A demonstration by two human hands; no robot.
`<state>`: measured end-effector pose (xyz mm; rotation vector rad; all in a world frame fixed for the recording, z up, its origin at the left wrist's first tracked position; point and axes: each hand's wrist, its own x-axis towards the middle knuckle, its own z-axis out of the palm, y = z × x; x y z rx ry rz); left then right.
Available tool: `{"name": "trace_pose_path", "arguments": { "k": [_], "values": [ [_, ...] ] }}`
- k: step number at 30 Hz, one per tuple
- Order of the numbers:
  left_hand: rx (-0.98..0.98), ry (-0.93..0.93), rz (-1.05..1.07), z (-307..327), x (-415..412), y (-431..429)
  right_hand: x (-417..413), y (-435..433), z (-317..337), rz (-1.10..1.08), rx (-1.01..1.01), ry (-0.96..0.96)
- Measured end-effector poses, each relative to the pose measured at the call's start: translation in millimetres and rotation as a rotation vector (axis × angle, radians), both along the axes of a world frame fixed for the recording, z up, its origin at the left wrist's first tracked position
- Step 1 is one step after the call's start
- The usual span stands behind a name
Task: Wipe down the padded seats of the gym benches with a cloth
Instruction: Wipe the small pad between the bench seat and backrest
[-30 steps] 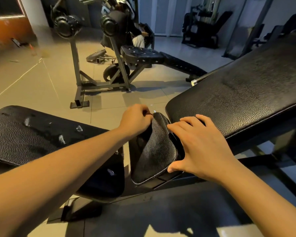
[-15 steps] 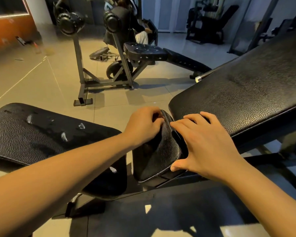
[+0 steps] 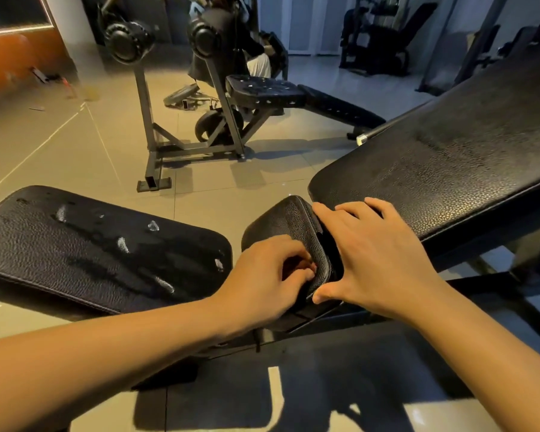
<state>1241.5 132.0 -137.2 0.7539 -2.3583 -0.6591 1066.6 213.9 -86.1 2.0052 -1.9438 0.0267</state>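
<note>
A small black padded seat point(image 3: 281, 222) stands tilted in the middle, between two larger pads. My left hand point(image 3: 262, 282) lies on its lower part with the fingers curled tight near the pad's right edge. No cloth shows in it. My right hand point(image 3: 374, 263) rests flat against the seat's right side. Its fingers are straight and spread over the gap to the long inclined back pad point(image 3: 449, 169), and its thumb is at the seat's lower corner. A second black bench pad point(image 3: 75, 244) at the left carries pale streaks and spots.
The bench's dark frame bar point(image 3: 496, 285) runs under my right forearm. Beyond, on the tiled floor point(image 3: 75, 145), stands another bench point(image 3: 265, 90) with grey rack posts point(image 3: 144, 120) and weight plates. More machines fill the back right.
My left hand has slid from the top of the small seat down to its lower right edge. My right hand has stayed at the seat's right side.
</note>
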Motion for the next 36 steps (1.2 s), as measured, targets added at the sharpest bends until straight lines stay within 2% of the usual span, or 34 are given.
{"name": "trace_pose_path", "arguments": {
  "k": [3,6,8,11,14,17,18,22,24,26,28,30,33,36],
  "values": [
    [-0.011,0.01,0.111,2.3,-22.6,-35.9,-1.0,-0.4,-0.8,-0.005,0.002,0.005],
    [0.097,0.016,0.297,4.3,-42.5,-88.2,-0.2,0.7,-1.3,-0.007,-0.01,-0.012],
    [0.092,-0.006,0.335,2.2,-45.8,-96.6,-0.2,1.1,-1.2,-0.009,-0.012,-0.02],
    [0.053,0.033,0.255,0.0,-33.6,-57.8,0.1,2.2,0.2,-0.008,0.015,-0.02],
    [0.007,0.061,0.048,-0.9,-5.8,-0.2,-0.4,2.1,0.9,-0.004,0.028,-0.021],
    [-0.046,0.024,-0.094,-6.0,5.5,5.8,-2.1,0.1,-0.6,0.002,0.024,-0.015],
    [-0.057,0.012,-0.06,-7.1,2.1,-6.4,-2.2,-0.4,-0.8,0.003,0.027,-0.007],
    [0.022,-0.102,0.29,-9.8,-19.2,-80.3,-2.8,1.2,-0.2,0.014,0.024,-0.019],
    [0.042,-0.187,0.368,-8.7,-21.9,-102.9,-2.3,2.7,0.9,0.016,0.037,-0.023],
    [0.033,-0.134,0.427,-1.0,-22.5,-112.0,-2.8,3.4,0.6,0.025,0.031,-0.016],
    [0.031,0.038,0.491,11.6,-24.3,-113.4,-4.4,3.2,-0.9,0.029,0.019,-0.01],
    [0.121,0.187,0.534,21.3,-28.0,-114.7,-5.3,2.7,-1.8,0.037,0.008,-0.01],
    [0.479,0.383,0.523,25.3,-34.5,-110.6,-5.3,3.8,-1.5,0.04,0.001,-0.011],
    [0.72,0.463,0.48,24.0,-38.5,-92.9,-5.8,4.3,-2.9,0.045,-0.007,-0.005]
  ]
}}
